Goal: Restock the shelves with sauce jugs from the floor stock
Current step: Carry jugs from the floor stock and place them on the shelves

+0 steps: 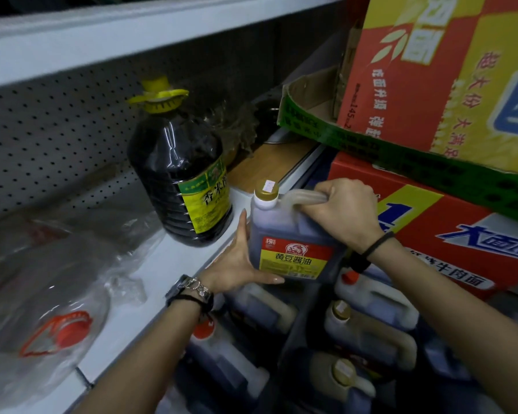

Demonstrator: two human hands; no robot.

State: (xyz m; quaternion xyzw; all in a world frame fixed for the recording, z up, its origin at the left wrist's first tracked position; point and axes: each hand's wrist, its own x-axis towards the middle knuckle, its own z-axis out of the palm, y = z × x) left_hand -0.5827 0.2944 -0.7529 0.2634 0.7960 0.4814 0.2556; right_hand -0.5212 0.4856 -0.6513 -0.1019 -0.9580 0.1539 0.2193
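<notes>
Our right grip (pixel 344 213) is clamped round the handle (pixel 299 197) of a jug (pixel 293 234), while our left grip (pixel 237 264) lies flat-fingered against its side. The jug hangs at the shelf (pixel 168 264) edge, beside a bottle (pixel 177 174), above the floor jugs (pixel 371 324)

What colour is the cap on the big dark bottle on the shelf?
Yellow plastic cap, head view.

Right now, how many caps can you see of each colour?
Red caps: 3
Gold caps: 3, one on the held jug
Yellow caps: 1
Total: 7
</notes>
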